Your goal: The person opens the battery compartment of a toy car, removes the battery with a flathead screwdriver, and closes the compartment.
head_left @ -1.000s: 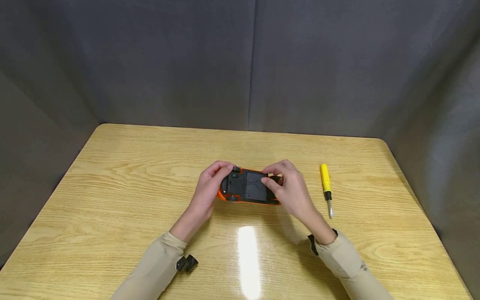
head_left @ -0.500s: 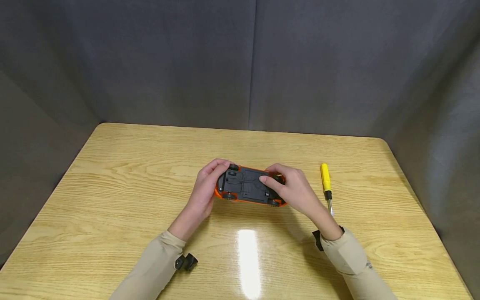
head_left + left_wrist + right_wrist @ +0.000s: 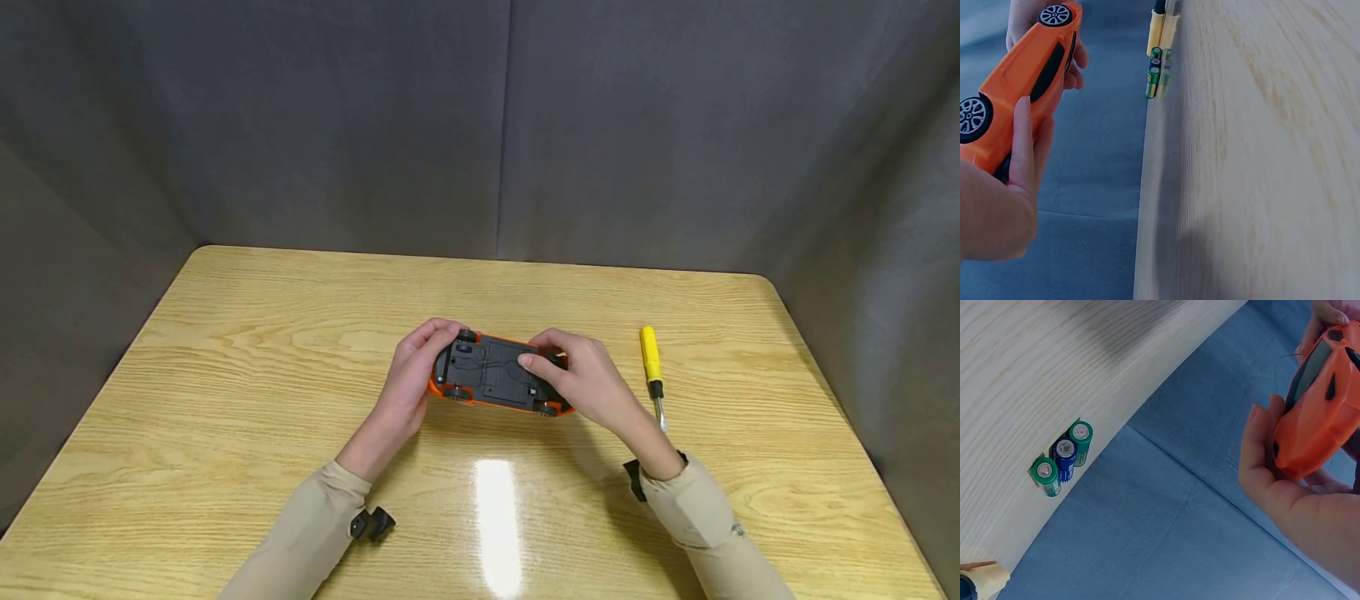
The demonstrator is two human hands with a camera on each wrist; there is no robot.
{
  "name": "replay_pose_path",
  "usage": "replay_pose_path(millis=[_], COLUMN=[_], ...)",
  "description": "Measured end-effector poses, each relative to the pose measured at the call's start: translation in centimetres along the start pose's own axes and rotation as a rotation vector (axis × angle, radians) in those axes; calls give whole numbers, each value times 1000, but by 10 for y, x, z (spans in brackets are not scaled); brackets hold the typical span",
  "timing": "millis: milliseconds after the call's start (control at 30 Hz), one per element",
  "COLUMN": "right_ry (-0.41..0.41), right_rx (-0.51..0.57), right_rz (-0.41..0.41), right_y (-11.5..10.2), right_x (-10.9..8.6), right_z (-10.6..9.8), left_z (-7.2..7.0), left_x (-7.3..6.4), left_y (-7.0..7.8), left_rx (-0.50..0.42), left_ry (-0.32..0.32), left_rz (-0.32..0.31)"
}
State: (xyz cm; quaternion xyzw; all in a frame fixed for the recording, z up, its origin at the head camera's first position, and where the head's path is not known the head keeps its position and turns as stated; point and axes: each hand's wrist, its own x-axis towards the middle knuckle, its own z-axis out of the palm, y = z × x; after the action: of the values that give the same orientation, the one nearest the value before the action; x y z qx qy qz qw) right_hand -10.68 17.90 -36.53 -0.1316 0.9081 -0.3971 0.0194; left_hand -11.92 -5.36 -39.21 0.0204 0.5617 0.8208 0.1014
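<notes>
An orange toy car (image 3: 504, 379) is held above the table, its black underside turned up toward the head camera. My left hand (image 3: 403, 375) grips the car's left end, thumb near a wheel. My right hand (image 3: 588, 379) holds the other end, with the thumb lying on the underside by a rectangular panel. From the left wrist, the car's orange side (image 3: 1010, 81) and wheels show, with a left finger along the body. In the right wrist view, the right fingers wrap round one end of the car (image 3: 1316, 425).
A yellow-handled screwdriver (image 3: 650, 358) lies on the wooden table (image 3: 262, 358), right of my right hand. Several batteries do not appear in the head view; in the right wrist view, two green batteries and a blue battery (image 3: 1065, 456) sit together. Grey curtains (image 3: 337, 125) surround the table.
The car has shifted slightly left and tilted. My right hand has gone from pinching at the underside panel to gripping the car's right end, thumb on the underside. The last half second shows little movement.
</notes>
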Motion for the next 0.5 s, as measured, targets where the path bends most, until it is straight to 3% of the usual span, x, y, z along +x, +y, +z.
replay_pose_path(millis=[500], right_ry=[-2], right_rx=[2], right_rz=[33], right_y=[-3], right_x=[-1], right_z=[2], left_z=[2], left_x=[1], left_y=[-3], left_rx=[2], left_ry=[21], left_rz=[-13])
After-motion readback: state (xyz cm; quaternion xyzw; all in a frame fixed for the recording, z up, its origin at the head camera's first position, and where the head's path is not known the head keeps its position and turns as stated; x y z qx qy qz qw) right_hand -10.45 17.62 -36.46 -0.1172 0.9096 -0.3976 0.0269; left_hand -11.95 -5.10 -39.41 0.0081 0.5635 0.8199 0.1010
